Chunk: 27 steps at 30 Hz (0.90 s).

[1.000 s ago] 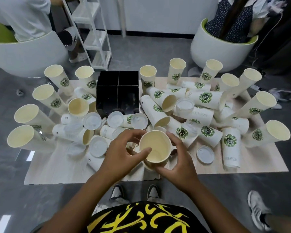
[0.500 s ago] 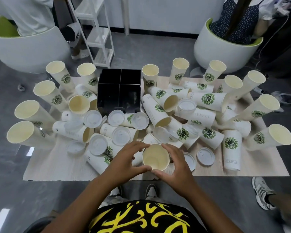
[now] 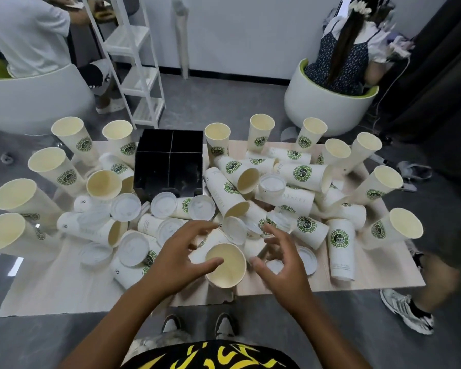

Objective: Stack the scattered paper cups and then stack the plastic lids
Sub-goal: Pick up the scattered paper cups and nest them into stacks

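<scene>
We stand an upright cup (image 3: 226,265) at the near edge of the table (image 3: 51,291), straight in front of the black divided box (image 3: 169,166), and both hands flank it with every finger spread. The left hand (image 3: 176,265) has its thumb lying across the cup's rim, the right hand (image 3: 280,262) hovers just beside it with no clear contact, so neither grip pinches anything. This cup looks like the base of our stack, and the job seems barely begun: fallen cups pile up right of the box, upright ones ring the far and left sides. For the next cup we would take the lying cup (image 3: 225,193) just right of the box, mouth toward us, grip it around the wall rather than the rim so it keeps its round shape, and drop it in straight and level. One hand should steady the base, since it sits close to the table's edge. Lids (image 3: 133,249), scattered near the box, wait until later.
</scene>
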Available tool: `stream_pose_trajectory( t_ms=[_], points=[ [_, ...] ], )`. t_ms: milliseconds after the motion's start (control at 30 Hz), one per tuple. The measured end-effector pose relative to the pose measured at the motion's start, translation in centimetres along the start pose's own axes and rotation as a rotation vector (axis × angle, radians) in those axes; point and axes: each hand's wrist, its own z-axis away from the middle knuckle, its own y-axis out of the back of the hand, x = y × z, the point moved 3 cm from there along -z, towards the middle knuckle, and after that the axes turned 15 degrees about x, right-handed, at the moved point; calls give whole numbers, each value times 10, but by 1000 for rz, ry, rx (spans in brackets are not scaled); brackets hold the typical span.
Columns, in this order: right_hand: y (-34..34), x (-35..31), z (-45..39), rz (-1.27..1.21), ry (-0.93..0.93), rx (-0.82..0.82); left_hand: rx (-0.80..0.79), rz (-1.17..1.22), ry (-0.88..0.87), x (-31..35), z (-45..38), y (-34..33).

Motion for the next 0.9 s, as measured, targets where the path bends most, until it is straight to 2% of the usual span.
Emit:
stream_pose_trajectory(
  t_ms=[200, 433, 667, 900],
  points=[
    [37, -28, -21, -80, 8, 262, -54, 99, -122, 27, -46, -7],
    [77, -51, -18, -18, 10, 505, -163, 219, -261, 60, -93, -34],
    [86, -29, -35, 38, -46, 515, -253, 226, -315, 69, -132, -74],
    [108, 25, -106, 82, -79, 436, -285, 46, -344, 68, -189, -139]
  ],
)
